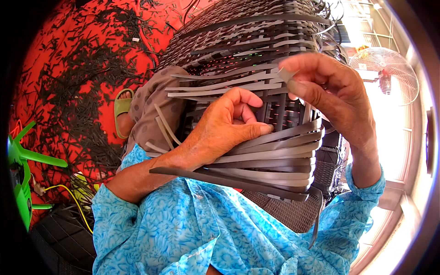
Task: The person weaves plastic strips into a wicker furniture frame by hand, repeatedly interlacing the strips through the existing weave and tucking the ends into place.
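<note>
While R fingers (314, 93) pinch gry strip (287, 74), L fingers (251, 131) apart, weave (243, 34) blk & gry, flat strips (270, 160) fanned loose

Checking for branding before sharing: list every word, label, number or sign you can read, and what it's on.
None readable.
Gray strips: no lettering visible.
Small white scrap on the red ground covering: too small to tell.
Wire-caged fan: too washed out to tell.

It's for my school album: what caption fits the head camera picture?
The right hand pinches a grey strip near the left hand, over dark weaving; black scraps litter the red ground.
</note>
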A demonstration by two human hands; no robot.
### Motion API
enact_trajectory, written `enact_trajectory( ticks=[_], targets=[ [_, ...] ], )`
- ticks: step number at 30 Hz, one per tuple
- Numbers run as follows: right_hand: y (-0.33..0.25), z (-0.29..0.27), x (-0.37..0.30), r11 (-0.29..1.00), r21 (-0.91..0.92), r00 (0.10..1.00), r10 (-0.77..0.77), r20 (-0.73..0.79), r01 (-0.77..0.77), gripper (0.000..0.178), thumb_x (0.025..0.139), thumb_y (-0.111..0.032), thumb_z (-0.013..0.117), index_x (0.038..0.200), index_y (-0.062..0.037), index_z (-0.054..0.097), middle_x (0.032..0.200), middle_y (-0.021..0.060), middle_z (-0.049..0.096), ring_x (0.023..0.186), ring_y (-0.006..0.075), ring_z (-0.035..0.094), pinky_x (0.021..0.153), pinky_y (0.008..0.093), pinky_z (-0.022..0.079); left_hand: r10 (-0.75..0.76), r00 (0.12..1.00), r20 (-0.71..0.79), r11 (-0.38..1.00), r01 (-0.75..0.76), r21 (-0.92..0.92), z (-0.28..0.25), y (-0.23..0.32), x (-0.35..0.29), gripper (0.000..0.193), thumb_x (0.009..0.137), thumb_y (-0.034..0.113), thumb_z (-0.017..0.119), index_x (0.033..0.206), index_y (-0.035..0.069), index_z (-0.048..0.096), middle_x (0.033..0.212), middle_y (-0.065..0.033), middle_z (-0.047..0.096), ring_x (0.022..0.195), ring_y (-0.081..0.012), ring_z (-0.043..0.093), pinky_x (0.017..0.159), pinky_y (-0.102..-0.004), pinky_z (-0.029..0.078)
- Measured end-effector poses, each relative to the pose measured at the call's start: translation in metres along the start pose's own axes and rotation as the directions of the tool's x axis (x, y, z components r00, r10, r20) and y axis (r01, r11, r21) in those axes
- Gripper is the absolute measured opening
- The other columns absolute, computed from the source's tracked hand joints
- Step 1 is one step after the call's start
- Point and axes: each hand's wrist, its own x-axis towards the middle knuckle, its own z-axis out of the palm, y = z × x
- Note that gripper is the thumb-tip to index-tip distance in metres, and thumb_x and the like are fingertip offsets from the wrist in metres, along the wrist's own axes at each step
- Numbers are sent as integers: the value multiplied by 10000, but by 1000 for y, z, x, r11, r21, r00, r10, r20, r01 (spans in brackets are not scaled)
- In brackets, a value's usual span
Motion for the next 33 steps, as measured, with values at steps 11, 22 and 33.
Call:
enact_trajectory(
  ticks=[11,22,33],
  targets=[
    [10,7,10,775,-517,932,-315,182,363,194,785,-91,695,976,-68,679,807,49,630,748,176,580,662,313,459,-137,991,-8,989,137,47,-3,-5,6,285,793,169,752,966,27,575,770,4,595,691,-45,531,606,-194,434],
    [-5,3,6,434,-797,908,-208,364,420,198,663,-78,749,854,-103,706,755,20,603,790,205,541,731,354,377,-165,986,3,982,164,98,-6,-3,8,284,802,128,741,1014,31,579,762,45,557,719,-24,519,651,-159,427],
    [-1,11,6,301,-846,898,-179,402,439,133,681,-99,695,814,-99,681,763,15,564,818,195,527,731,341,383,-170,985,13,985,171,-38,-7,-7,7,283,858,169,683,1083,24,593,795,19,600,692,-19,518,591,-151,392]
  ],
)
